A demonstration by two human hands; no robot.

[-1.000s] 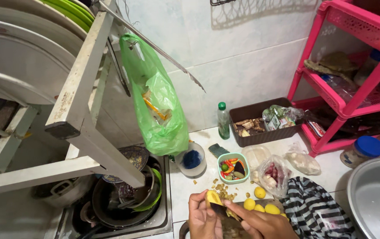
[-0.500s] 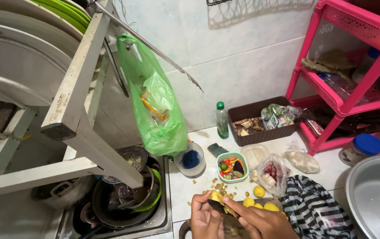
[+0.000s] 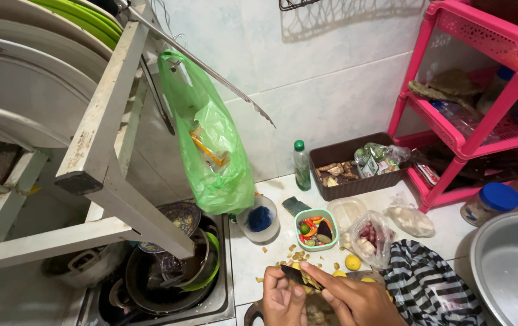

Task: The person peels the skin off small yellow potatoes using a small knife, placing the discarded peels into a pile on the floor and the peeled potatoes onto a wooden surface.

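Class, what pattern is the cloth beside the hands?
Black-and-white striped cloth, clearest in the head view.

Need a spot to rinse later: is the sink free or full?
Full. The sink is stacked with a dark pan, a patterned bowl and a green dish; no bare basin shows.

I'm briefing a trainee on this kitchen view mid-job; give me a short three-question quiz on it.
1. True or false: the green plastic bag lies flat on the counter.
2. What sits in the sink: A) dirty pots and dishes, B) folded laundry, C) whole fish?
3. What colour is the shelf rack on the right?

Key: 1 false, it hangs by the wall; 2 A; 3 pink.
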